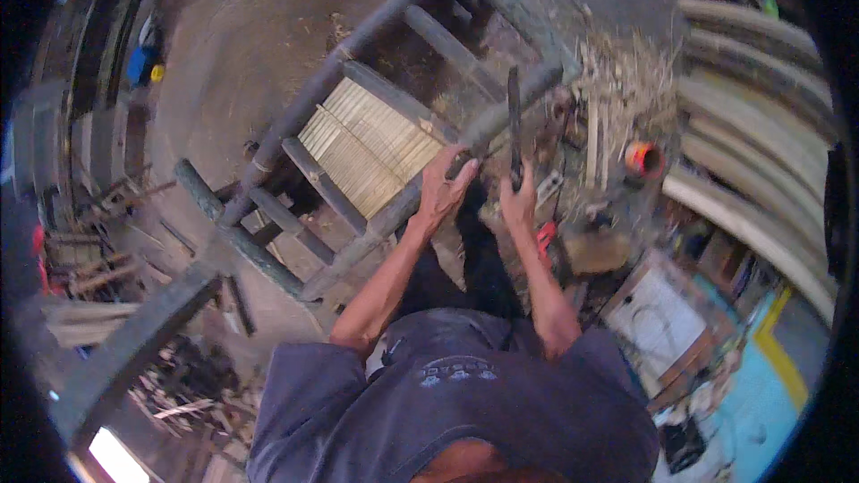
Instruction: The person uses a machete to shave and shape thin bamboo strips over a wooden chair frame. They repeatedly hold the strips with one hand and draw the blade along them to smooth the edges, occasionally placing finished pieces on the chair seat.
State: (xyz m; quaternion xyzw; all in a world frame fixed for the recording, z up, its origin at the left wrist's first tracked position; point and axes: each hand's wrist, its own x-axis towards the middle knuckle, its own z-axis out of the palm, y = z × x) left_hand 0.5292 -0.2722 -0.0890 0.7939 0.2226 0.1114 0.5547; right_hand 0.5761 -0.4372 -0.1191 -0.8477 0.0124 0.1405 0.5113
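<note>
My right hand (517, 197) is closed round the lower end of a long, narrow, dark knife (514, 112), its blade pointing away from me. My left hand (441, 190) lies at the near long pole (510, 116) of a dark pole frame (309, 103). Its fingers curl round a short dark roundish thing (459, 164); I cannot make out whether this is part of the frame. Within the frame, a panel of pale slats (362, 143) sits between crossbars.
Long curved pale planks or poles (743, 107) are stacked at the right. An orange-red can (642, 158) stands among wood shavings (626, 80). A thick beam (148, 340) crosses the lower left, beside scrap wood (188, 389). A light board (658, 317) lies near right.
</note>
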